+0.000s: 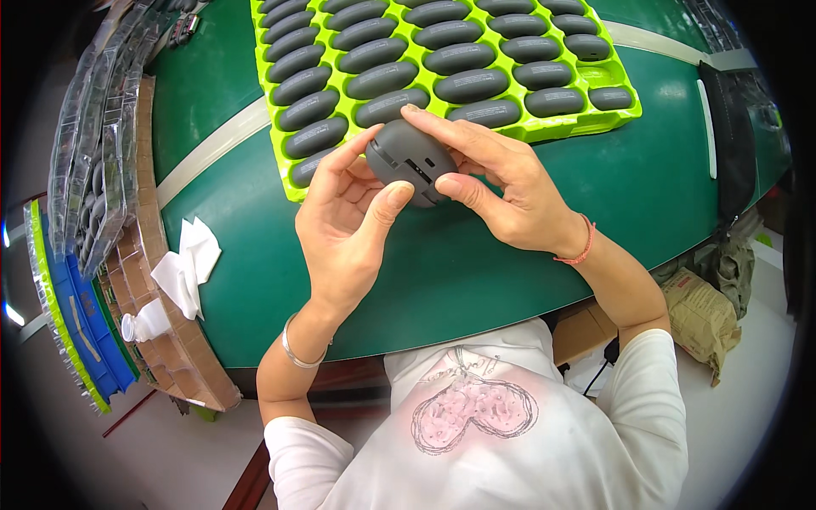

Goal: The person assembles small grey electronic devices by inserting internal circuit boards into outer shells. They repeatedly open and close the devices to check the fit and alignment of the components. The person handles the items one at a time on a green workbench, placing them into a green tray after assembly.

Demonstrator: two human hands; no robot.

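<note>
Between my two hands, above the near edge of the tray, is a dark grey rounded plastic device [398, 154]. Its face toward me has a long slot, a small opening and notches at the rim. My left hand [347, 200] grips its left side, the thumb on the lower edge and the fingers behind. On the right side my right hand [489, 174] closes on it, with the index finger along the top and the thumb by the slot. Right behind stands a bright green tray [586, 127] holding rows of similar dark grey devices [472, 86].
The tray rests on a green table [476, 280]. White tissues [189, 259] lie at its left edge, beside a cardboard divider box [140, 170] and clear plastic trays [93, 110]. A white bottle [146, 323] lies on the cardboard. At right are a black bag [727, 136] and a brown paper sack [701, 314].
</note>
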